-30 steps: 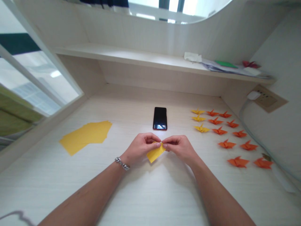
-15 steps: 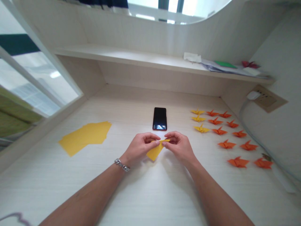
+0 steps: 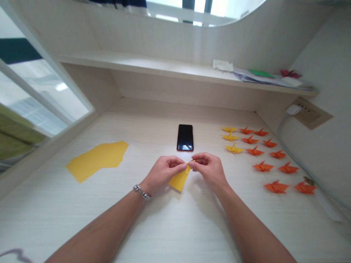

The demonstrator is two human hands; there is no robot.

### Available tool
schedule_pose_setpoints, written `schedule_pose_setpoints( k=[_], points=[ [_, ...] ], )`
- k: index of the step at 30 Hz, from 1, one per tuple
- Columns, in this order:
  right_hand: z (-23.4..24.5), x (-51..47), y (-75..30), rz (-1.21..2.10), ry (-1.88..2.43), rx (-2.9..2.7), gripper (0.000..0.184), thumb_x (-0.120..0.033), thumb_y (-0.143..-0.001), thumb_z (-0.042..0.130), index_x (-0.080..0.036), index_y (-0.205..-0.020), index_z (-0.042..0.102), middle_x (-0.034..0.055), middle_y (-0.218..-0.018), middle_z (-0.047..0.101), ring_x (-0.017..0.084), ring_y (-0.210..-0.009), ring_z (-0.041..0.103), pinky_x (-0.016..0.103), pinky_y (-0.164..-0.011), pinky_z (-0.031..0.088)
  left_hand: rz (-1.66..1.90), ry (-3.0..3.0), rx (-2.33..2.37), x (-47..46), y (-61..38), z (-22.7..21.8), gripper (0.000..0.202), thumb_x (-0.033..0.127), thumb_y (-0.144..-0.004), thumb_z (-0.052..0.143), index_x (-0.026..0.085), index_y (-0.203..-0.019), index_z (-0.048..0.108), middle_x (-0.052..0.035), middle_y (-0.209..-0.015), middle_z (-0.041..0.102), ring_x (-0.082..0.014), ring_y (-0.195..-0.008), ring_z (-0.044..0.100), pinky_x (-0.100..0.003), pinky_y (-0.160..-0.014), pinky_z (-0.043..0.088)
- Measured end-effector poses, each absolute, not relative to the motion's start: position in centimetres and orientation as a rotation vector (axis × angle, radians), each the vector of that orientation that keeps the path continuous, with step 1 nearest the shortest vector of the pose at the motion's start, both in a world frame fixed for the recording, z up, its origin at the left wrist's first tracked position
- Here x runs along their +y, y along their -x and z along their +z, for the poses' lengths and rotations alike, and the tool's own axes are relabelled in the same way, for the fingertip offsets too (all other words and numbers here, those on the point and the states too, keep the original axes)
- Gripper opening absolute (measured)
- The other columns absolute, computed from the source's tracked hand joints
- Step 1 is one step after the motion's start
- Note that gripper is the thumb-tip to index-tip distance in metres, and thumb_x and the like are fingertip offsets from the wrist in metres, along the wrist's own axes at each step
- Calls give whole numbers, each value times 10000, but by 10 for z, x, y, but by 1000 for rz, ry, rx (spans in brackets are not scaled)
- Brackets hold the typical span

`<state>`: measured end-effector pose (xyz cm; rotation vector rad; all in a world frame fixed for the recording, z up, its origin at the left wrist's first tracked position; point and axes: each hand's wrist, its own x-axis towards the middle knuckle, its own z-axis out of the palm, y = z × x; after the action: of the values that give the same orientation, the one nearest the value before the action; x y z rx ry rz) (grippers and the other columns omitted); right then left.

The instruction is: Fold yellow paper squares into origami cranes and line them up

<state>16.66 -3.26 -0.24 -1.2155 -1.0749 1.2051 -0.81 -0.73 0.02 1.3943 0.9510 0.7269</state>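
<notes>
Between my two hands is a piece of folded yellow paper [image 3: 178, 180], its wider end hanging down toward me. My left hand [image 3: 166, 170], with a chain bracelet [image 3: 142, 192] at the wrist, pinches its upper left part between thumb and fingers. My right hand [image 3: 210, 168] pinches the upper right corner, thumb in front. The fingertips nearly meet, and they hide the top of the paper. Just beyond them a black phone [image 3: 185, 138] lies flat on the desk.
Fanned sheets of yellow paper [image 3: 97, 160] lie at the left. To the right stand several folded cranes, yellow ones [image 3: 234, 149] and orange ones [image 3: 263, 167], in rows. A cable [image 3: 286, 146] runs from the wall socket [image 3: 311, 113]. Above the desk's back is a shelf [image 3: 142, 68] with papers.
The yellow paper's lower end has opened out wider and dropped slightly, and less of its right corner shows past my right fingers. Both hands keep their pinch; the view has shifted slightly.
</notes>
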Motion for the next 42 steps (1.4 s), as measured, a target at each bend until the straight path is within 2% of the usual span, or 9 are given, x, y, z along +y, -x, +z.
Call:
schedule_pose_setpoints(
  k=[7,14,20,29,37,42],
  points=[
    [-3,-31,-169,1181,1225,-1082,267,-284,-570,799,-144,-760,674,41,-655,693,165,-580,642,289,-560,532,687,-1364,962,-7,9,0,267,374,-732,687,123,-820,708,-67,-746,699,-155,-645,604,-228,-558,435],
    [-1,-32,-170,1249,1222,-1022,325,-351,-534,825,-140,-724,667,31,-596,676,156,-523,628,296,-539,543,676,-1361,954,-8,8,1,240,360,-717,700,132,-793,711,-61,-720,696,-150,-620,599,-220,-530,426],
    [-6,-31,-169,1300,1163,-1000,299,-344,-581,804,-147,-771,684,33,-651,695,158,-586,649,314,-617,561,698,-1310,976,-7,8,-1,262,374,-699,716,128,-789,709,-64,-717,699,-151,-610,601,-224,-525,432],
    [-1,-34,-167,1183,1218,-1079,191,-306,-656,755,-138,-728,697,35,-587,673,148,-533,622,286,-551,544,677,-1275,944,-8,8,-3,259,355,-689,736,120,-787,690,-58,-705,691,-139,-611,599,-220,-536,424],
    [-4,-34,-166,1134,1216,-1117,191,-315,-678,737,-137,-733,694,31,-578,666,148,-521,616,272,-526,528,653,-1240,942,-8,8,-1,255,334,-666,759,117,-775,680,-51,-690,683,-131,-597,591,-215,-526,414],
    [-3,-35,-165,1139,1167,-1126,259,-273,-618,779,-146,-824,688,41,-702,704,169,-643,662,294,-630,555,696,-1196,941,-7,7,-3,242,324,-666,759,115,-756,677,-38,-679,670,-122,-593,577,-216,-537,412]
  ],
)
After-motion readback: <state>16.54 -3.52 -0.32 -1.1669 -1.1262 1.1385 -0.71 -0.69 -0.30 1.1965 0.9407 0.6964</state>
